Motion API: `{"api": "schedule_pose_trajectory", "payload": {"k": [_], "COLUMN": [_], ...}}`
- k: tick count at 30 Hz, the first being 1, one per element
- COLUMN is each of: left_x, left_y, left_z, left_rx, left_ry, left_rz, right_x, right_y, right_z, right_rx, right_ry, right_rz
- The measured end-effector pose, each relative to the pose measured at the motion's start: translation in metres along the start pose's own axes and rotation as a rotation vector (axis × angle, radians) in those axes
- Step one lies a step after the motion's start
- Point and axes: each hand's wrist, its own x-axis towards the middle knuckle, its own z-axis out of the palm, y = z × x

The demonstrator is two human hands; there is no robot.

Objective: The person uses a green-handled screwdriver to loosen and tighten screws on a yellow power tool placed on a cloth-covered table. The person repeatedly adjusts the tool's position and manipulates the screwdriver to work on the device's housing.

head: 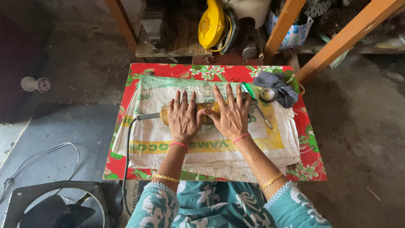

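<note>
Low surface (310,166) under floral cloth and a woven sack (211,147). My left hand (183,118) and right hand (232,116) press flat, fingers spread, on the yellow power tool (209,110) mid-sack. Steadying stage; next needs a firm grip.

Table (310,166): a small low table, covered by a red floral cloth, set on a grey concrete floor (358,126).
Sack (236,152): a white woven sack with green and yellow print is spread flat over most of the cloth.
On the sack: a yellow power tool (209,110) is laid across the middle, its black cord (126,169) trailed off the left edge; a green-handled screwdriver (255,103) is laid at the right.
On the cloth, far right corner: a tape roll (268,94) just beside a crumpled dark rag (280,86).
</note>
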Motion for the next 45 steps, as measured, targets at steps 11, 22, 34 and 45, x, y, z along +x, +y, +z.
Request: {"api": "schedule_pose_trajectory", "payload": {"k": [11, 22, 34, 45], "left_x": [-0.0003, -0.0013, -0.0016, -0.0035], "left_y": [-0.0002, -0.0005, 0.0013, 0.0028], "left_z": [0.0, -0.001, -0.0005, 0.001], "left_rx": [-0.01, -0.028, -0.051, -0.055], "left_ry": [0.03, 0.056, 0.083, 0.098], "left_rz": [0.013, 0.036, 0.035, 0.009], "right_x": [-0.0003, -0.0007, -0.0009, -0.0026], "right_y": [0.0004, -0.0016, -0.0023, -0.0015], "right_z": [0.0006, -0.0021, -0.0022, -0.0021], "right_rx": [-0.021, -0.025, -0.033, -0.011], "right_ry": [0.039, 0.052, 0.059, 0.068], "right_rz": [-0.022, -0.011, -0.008, -0.013]}}
